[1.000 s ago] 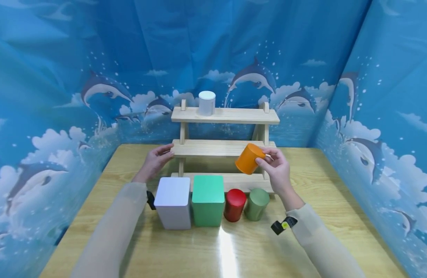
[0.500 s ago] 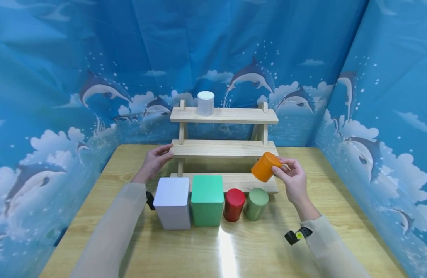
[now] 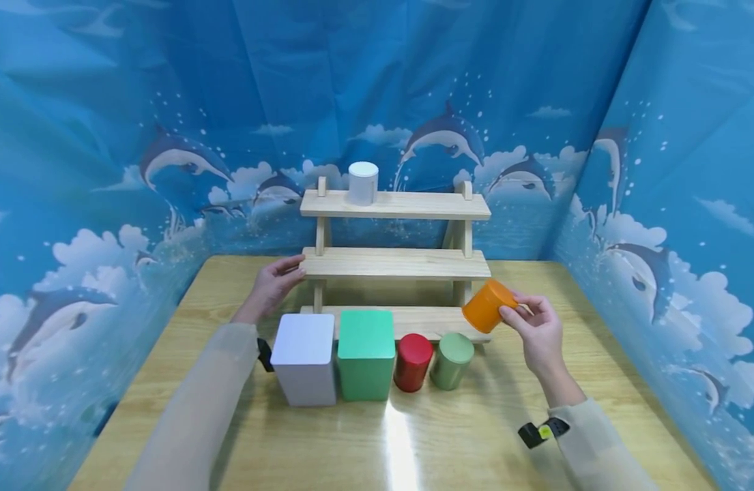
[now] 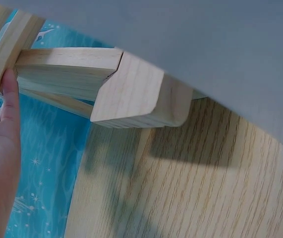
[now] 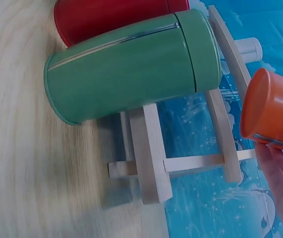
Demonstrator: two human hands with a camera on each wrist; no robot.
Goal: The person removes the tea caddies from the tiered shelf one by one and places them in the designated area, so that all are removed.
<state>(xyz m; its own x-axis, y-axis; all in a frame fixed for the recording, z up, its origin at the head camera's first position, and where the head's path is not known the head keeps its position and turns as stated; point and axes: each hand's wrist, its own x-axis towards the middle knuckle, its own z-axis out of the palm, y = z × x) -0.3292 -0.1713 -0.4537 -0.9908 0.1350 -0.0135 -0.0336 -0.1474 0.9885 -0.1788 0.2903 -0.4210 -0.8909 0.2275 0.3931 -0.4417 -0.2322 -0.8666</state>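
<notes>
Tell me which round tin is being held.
The orange tin, tilted in the right hand; the red tin and green tin stand on the table, the white tin on the top shelf.

Dolphin backdrop (image 3: 377, 75), apparently cloth, around table (image 3: 315, 450)

left arm (image 3: 192, 409): reached forward, slanted inward | left hand (image 3: 269, 286): pinched with thumb (image 3: 294, 275) and fingers (image 3: 286, 263) | right arm (image 3: 598, 443): slanted forward and inward | right hand (image 3: 541, 333): hovered, pinched with thumb and fingers
</notes>
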